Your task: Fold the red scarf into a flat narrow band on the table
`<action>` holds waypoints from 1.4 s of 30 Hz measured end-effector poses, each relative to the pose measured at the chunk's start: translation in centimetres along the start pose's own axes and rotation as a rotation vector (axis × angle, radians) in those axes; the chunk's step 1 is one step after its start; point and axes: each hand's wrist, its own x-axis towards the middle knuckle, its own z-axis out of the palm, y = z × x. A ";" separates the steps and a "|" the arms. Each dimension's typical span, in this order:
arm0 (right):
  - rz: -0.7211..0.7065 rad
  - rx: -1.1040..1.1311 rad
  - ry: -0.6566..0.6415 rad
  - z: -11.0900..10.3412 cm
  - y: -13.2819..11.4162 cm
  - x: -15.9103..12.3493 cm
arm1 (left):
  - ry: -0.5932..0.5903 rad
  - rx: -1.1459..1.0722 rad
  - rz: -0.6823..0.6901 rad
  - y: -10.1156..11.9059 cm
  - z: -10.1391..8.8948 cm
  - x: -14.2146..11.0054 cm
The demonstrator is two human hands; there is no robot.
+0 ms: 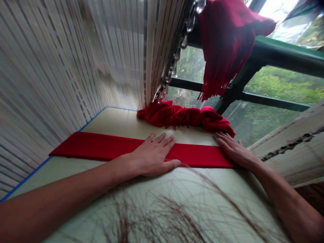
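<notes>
A red cloth folded into a long flat strip (101,145), perhaps a scarf, lies across the pale table (96,192). My left hand (154,153) rests flat on the middle of the strip, its fingers spread and pointing away from me. At the strip's right end my right hand (231,148) lies palm down over the cloth. Its fingers are stretched out, and their tips come close to a bunched red scarf (187,116) with fringe at the far edge of the table. Neither hand grips anything.
A fringed red scarf (227,40) hangs over the dark green window frame (286,55). A string curtain (63,60) borders the table on the left, with a strand of clear beads (177,54) beside it. More curtain (298,145) hangs at the right. Loose hair crosses the lower view.
</notes>
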 end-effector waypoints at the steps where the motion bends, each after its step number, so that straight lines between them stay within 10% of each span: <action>1: -0.023 0.003 0.000 0.1 -0.7 0.0 | 0.000 -0.003 0.002 0.0 0.0 0.0; 12: 0.132 -0.031 0.032 -0.6 0.5 0.0 | -0.007 -0.012 0.004 0.2 -0.1 -0.1; 21: -0.510 0.089 -0.089 -0.1 -15.2 -3.2 | 0.020 -0.026 0.016 0.1 0.3 0.0; 28: -0.379 0.054 -0.175 -0.2 -11.4 -2.8 | -0.007 -0.013 -0.007 0.1 0.1 0.0; 36: -0.605 0.149 -0.107 0.0 -14.6 -3.2 | 0.050 -0.009 0.029 -0.3 0.6 0.0; 42: -0.512 0.116 -0.153 -0.3 -13.1 -3.1 | 0.019 0.027 0.008 0.0 0.2 -0.1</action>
